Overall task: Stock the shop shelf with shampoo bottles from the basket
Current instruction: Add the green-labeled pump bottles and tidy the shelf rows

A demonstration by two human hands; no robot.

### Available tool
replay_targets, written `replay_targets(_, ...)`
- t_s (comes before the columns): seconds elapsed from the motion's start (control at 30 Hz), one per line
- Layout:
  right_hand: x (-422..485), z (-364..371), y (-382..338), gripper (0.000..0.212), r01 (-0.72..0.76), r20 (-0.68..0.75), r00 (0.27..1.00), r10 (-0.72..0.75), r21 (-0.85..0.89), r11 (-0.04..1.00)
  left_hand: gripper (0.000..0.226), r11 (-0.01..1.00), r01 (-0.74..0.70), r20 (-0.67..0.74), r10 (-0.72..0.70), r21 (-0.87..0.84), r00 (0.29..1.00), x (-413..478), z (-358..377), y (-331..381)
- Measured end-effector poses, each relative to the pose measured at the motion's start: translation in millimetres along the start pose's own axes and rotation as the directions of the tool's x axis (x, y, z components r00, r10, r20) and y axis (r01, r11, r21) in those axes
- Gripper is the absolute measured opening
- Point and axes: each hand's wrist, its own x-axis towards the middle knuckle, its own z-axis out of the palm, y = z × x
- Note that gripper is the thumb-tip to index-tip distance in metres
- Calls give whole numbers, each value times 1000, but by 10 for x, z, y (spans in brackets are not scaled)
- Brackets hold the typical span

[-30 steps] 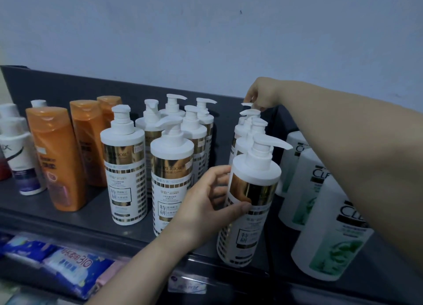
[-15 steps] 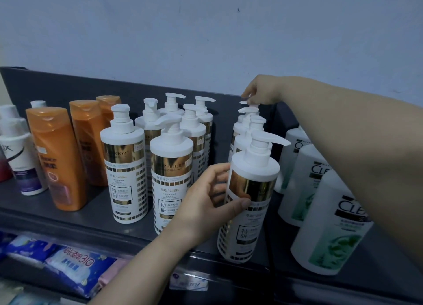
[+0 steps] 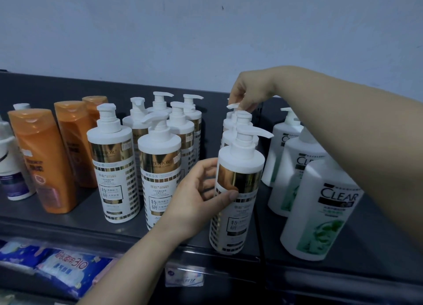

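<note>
White-and-gold pump shampoo bottles stand in rows on the dark shelf (image 3: 68, 222). My left hand (image 3: 196, 197) grips the front bottle (image 3: 235, 204) of the right-hand row around its gold band; that bottle stands upright near the shelf's front edge. My right hand (image 3: 247, 94) reaches over the row and pinches the pump head of the rearmost bottle (image 3: 233, 106). Two more rows of the same bottles (image 3: 114, 167) stand to the left. The basket is not in view.
Orange shampoo bottles (image 3: 43, 160) and a white bottle (image 3: 11, 167) stand at the left. Large white CLEAR bottles (image 3: 320, 211) fill the shelf section to the right, past a thin divider. Blue packets (image 3: 64, 268) lie on the shelf below. A pale wall rises behind.
My right hand has lifted slightly at the rear bottle's pump and its fingers now pinch it from above. My left hand keeps its hold on the front bottle.
</note>
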Motion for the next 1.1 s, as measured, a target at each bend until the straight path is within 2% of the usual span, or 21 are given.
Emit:
replay_targets(0.27, -20, 11, 46, 17, -9, -22, 1000, 9, 21, 1000, 56, 1000, -2, 4, 2, -19, 1000, 5, 6, -3)
replay_targets(0.37, -49, -29, 8, 26, -18, -20, 1000, 17, -55, 998, 59, 1000, -2, -3, 2, -1, 1000, -27, -6, 23)
replay_targets(0.4, -72, -62, -16, 33, -16, -36, 999, 12, -97, 995, 60, 1000, -7, -21, 7, 19, 1000, -66, -21, 45)
replay_targets(0.47, -165, -138, -110, 44, 11, -131, 991, -31, -151, 989, 61, 982, -75, -109, 95, 174, 989, -180, -93, 101)
replay_targets(0.53, -327, -169, -303, 45, 80, -243, 964, -109, -127, 989, 50, 893, -216, -193, 311, 395, 931, -297, -225, 168)
replay_targets(0.57, -422, -152, -433, 44, 126, -274, 950, -149, -100, 987, 47, 817, -277, -219, 432, 505, 875, -340, -306, 189)
replay_targets(0.63, -548, -62, -714, 42, 214, -276, 936, -220, -51, 975, 46, 662, -322, -260, 624, 676, 737, -380, -473, 173)
replay_targets(0.67, -569, 2, -854, 42, 241, -256, 936, -242, -35, 970, 50, 621, -300, -286, 666, 724, 689, -383, -549, 137)
replay_targets(0.7, -557, 67, -974, 42, 250, -231, 940, -251, -33, 968, 56, 621, -262, -316, 662, 739, 680, -375, -618, 90)
replay_targets(0.73, -506, 122, -1067, 42, 241, -211, 946, -245, -46, 969, 63, 662, -220, -346, 611, 716, 711, -362, -674, 45)
replay_targets(0.8, -357, 205, -1185, 43, 189, -180, 962, -204, -98, 977, 75, 814, -112, -387, 386, 570, 838, -348, -755, -33)
replay_targets(0.87, -199, 253, -1244, 46, 117, -151, 979, -138, -143, 983, 75, 894, 18, -368, 166, 448, 915, -325, -801, -90)
replay_targets(0.93, -71, 299, -1318, 48, 59, -114, 990, -82, -189, 980, 70, 905, 66, -318, 78, 421, 945, -302, -863, -129)
replay_targets(1.0, 27, 354, -1381, 45, 13, -89, 995, -33, -215, 976, 64, 906, 59, -247, 51, 419, 968, -302, -927, -147)
replay_targets(1.1, 130, 420, -1386, 38, -38, -127, 992, 13, -195, 980, 63, 909, 96, -175, -26, 405, 984, -299, -1009, -195)
